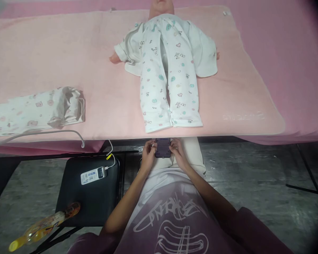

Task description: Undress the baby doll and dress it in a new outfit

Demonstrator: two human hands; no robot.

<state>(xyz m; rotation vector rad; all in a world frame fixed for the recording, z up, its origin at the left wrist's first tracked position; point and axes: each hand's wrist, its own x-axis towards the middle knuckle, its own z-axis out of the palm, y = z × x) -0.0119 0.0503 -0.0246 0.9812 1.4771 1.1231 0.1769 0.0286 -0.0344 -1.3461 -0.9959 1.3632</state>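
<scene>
A dark phone (163, 147) is held low over my lap, just below the table's front edge. My left hand (149, 149) grips its left side, thumb on the front. On its right side is my right hand (177, 149), closed on it the same way. Beyond the edge a baby doll (161, 7) lies on its back in a white top (204, 53). White printed trousers (172, 77) lie flat over its front, with the legs towards me. The doll's head is cut off by the top of the view.
A folded printed cloth (39, 109) lies on the pink mat (106, 102) at the left. Below, a black stool (92, 197) carries a power bank (93, 175) with a white cable (69, 131). A yellow-capped bottle (43, 227) lies at the lower left.
</scene>
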